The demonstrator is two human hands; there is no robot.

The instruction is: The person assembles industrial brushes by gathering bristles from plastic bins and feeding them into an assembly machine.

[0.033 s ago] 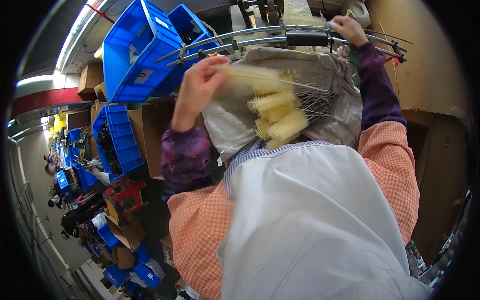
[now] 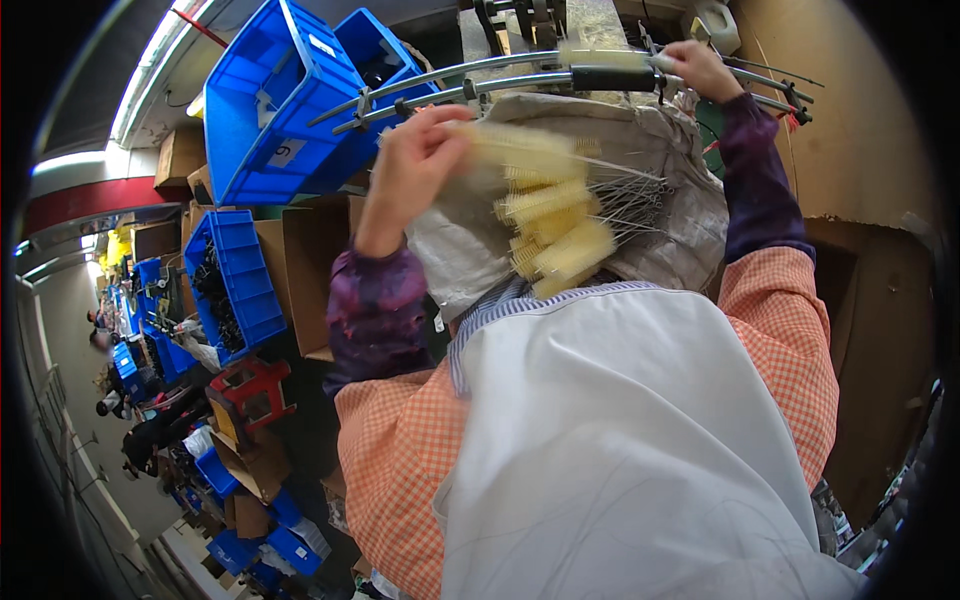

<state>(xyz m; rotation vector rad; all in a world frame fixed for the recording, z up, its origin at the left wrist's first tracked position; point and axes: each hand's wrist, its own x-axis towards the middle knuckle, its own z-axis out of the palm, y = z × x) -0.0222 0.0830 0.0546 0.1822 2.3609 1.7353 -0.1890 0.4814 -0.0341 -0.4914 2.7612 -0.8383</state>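
My left hand (image 2: 415, 165), centre-left of the upper frame, has thumb and fingers pinched on the left end of a blurred yellow brush (image 2: 520, 148). My right hand (image 2: 702, 72), upper right, has its fingers drawn together at the end of a pale brush (image 2: 605, 58) along the metal rails (image 2: 500, 63); blur keeps me from telling whether they grip it.

Below, mid-frame, a pile of yellow brushes (image 2: 565, 225) lies on grey cloth (image 2: 455, 255), wire stems (image 2: 635, 205) fanning right. I judge each brush light, its bristles soft and easily crushed, its stem springy and thin; the firmest hold should be the wire just beside the bristles.

Against the earlier frame, my left hand and its brush have shifted slightly right, my right hand and the pale brush sit a little lower, and the pile looks unchanged.
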